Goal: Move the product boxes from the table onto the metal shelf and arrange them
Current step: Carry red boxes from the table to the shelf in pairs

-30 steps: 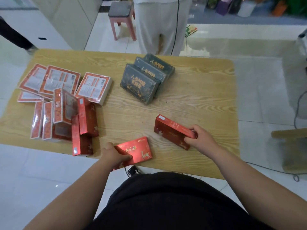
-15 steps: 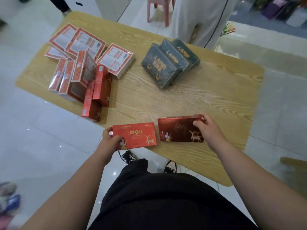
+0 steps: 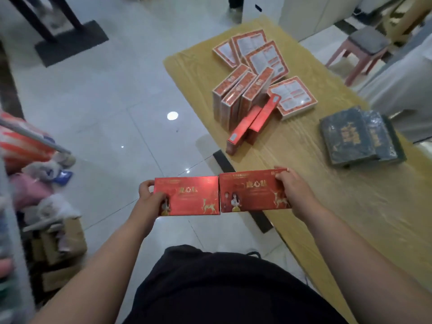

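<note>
1. Head view looked down on two hands, each gripping one red box in the air.
2. The left hand (image 3: 149,195) clasped the left box (image 3: 189,195) by its left end, thumb on the printed face.
3. The right hand (image 3: 293,190) clasped the right box (image 3: 252,192) by its right end, fingers curled over the top edge.
4. Both boxes were held side by side, short edges touching, faces towards the camera.
5. The left box hung over the floor (image 3: 105,90); the right box hung over the near edge of the desk (image 3: 350,218).
6. Farther along the desk, red boxes (image 3: 240,99) stood on edge in a cluster, with flat boxes (image 3: 264,57) lying white side up beside and behind them.
7. Dark boxes (image 3: 348,139) lay overlapping to the right, apart from the red ones.
8. A pink stool (image 3: 367,40) stood beyond the desk.
9. Cartons (image 3: 67,242) sat on the floor at the left among blurred clutter.
</note>
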Tool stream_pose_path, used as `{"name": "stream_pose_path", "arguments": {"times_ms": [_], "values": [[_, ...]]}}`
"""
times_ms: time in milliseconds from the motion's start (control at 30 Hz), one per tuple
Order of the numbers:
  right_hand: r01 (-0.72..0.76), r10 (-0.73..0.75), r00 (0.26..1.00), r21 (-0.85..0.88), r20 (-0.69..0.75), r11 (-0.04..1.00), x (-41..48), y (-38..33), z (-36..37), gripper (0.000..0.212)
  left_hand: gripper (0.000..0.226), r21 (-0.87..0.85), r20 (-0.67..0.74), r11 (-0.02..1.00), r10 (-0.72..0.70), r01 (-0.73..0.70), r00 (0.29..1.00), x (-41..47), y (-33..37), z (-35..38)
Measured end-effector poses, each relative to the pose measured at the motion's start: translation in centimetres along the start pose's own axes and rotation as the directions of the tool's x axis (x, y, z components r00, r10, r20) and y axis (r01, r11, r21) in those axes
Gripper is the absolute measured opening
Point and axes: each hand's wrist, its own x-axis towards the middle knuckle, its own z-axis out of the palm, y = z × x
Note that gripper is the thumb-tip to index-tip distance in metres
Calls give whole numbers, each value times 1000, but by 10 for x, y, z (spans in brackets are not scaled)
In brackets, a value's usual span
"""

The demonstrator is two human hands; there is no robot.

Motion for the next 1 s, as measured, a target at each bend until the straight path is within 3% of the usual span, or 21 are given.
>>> {"name": "stream_pose_path", "arguments": {"times_ms": [267, 400, 467, 567, 700, 867, 1000], "values": [[155, -120, 979, -223, 164, 962, 12, -91, 185, 18, 45, -246, -257, 969, -30, -36, 966, 10, -14, -162], [274, -160, 925, -314, 344, 909, 14, -133, 289, 35, 61, -385, -408, 919, -94, -78, 908, 16, -32, -248], [320, -160, 890, -334, 428, 887, 5, -150, 338, 35, 51, -425, -461, 899, -116, -104, 880, 9, -44, -278], [363, -139, 829, -334, 541, 870, -16, -168, 402, 37, 37, -440, -567, 889, -168, -124, 806, -12, -59, -307], [468, -118, 723, -357, 681, 809, -31, -182, 472, 26, 37, -542, -632, 828, -290, -144, 718, -31, -89, -330], [567, -84, 606, -355, 791, 744, -33, -199, 551, 30, 39, -605, -725, 760, -401, -238, 560, -46, -105, -336], [685, 14, 443, -348, 897, 640, -46, -216, 607, 25, 39, -643, -756, 701, -518, -308, 401, -56, -99, -335]]}}
